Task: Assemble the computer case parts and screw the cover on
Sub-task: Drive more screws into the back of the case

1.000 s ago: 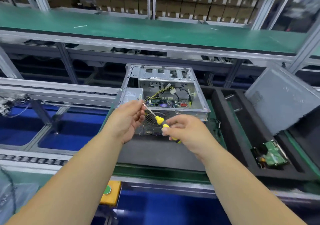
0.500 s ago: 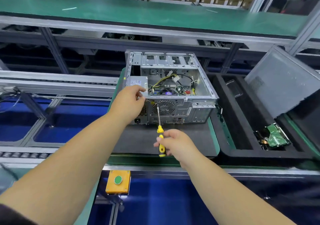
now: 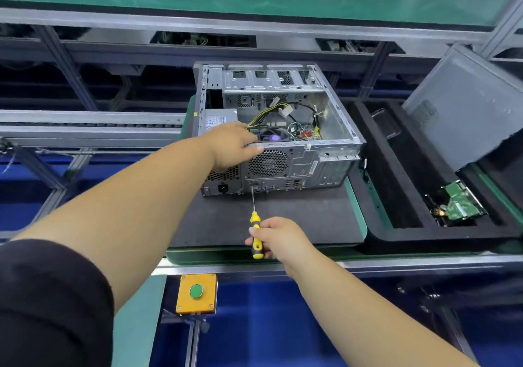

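Centrally, an open computer case is laid on its side on a dark mat, its back panel turned toward the viewer and its top side uncovered, so that cables, a circuit board and a power supply are seen inside. The upper rear edge of the case is gripped by the left hand, with the thumb laid along the rim above the round fan grille and the fingers reaching inside. A screwdriver with a yellow and black handle is held in the curled fingers of the right hand, and its thin shaft is pointed at the lower back of the case, near the ports. To the right, a grey cover panel is leaned over a black foam tray, in which a green circuit board part is lying. Below the table edge, a yellow box with a green button is mounted.
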The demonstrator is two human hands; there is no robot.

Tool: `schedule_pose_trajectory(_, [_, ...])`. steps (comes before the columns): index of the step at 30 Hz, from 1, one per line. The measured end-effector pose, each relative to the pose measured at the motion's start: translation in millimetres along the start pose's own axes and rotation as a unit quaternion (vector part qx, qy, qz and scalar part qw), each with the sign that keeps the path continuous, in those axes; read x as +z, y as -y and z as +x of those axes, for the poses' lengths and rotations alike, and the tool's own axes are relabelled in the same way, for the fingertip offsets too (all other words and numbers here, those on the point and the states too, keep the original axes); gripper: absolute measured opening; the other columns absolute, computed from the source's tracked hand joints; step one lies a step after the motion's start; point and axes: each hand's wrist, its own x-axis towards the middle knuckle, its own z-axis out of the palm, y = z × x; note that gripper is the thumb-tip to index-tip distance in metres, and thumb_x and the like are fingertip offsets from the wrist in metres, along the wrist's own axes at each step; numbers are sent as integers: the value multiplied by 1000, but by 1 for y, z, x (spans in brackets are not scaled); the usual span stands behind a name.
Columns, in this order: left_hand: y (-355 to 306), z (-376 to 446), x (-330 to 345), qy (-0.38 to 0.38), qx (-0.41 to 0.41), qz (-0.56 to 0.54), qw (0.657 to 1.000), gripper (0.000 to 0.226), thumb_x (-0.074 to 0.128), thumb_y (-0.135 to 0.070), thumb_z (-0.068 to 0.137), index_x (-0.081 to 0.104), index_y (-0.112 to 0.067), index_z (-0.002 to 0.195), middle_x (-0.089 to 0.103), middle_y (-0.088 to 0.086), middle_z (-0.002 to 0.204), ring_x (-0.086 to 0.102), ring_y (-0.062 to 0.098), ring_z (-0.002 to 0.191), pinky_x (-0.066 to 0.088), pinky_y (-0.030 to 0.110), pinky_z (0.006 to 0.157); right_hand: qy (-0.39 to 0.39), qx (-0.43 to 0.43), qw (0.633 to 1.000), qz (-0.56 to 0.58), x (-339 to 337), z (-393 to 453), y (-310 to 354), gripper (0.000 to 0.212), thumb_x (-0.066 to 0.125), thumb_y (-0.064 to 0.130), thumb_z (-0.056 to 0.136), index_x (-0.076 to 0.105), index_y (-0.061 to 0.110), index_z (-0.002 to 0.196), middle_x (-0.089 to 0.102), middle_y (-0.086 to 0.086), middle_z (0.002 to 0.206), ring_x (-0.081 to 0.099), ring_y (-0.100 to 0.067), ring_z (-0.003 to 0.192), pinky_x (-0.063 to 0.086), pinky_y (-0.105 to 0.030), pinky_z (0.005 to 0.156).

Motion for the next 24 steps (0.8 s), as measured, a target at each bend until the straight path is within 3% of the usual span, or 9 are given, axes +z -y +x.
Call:
schedule_pose_trajectory(2, [3, 2, 1, -4, 5, 8, 1000, 41, 35, -47, 101, 57, -14, 91, 57, 13, 124, 36, 25, 134, 34, 42, 107, -3, -1, 1000, 5, 1, 1, -1, 9, 61, 25, 98, 64, 22, 90, 77, 1, 88, 65, -10, 71, 50, -22, 59])
schedule_pose_trajectory(4, [3, 1, 2, -20, 15, 17, 1000, 40, 35, -47, 101, 52, -16, 83, 58, 12, 113, 42, 25, 124, 37, 42, 103, -6, -1, 1000, 10, 2, 2, 0, 8, 61, 25, 98, 64, 21, 92, 77, 1, 88, 65, -9, 71, 50, -21, 58])
schedule_pose_trajectory(11, [3, 2, 4, -39, 22, 32, 998, 39, 35, -48, 101, 47, -20, 76, 49, 4, 90, 45, 25, 111, 39, 40, 95, -13, -8, 1000, 1, 4, 5, 6, 9, 60, 25, 98, 64, 22, 91, 76, 3, 88, 67, -11, 75, 49, -21, 57])
schedule_pose_trajectory(24, [7, 6, 7, -47, 35, 43, 997, 41, 34, -49, 101, 49, -18, 78, 51, 3, 90, 44, 24, 114, 37, 38, 92, -14, 7, 1000, 3, 8, 11, 9, 10, 61, 26, 99, 64, 23, 90, 77, 2, 86, 68, -12, 77, 48, -21, 57])
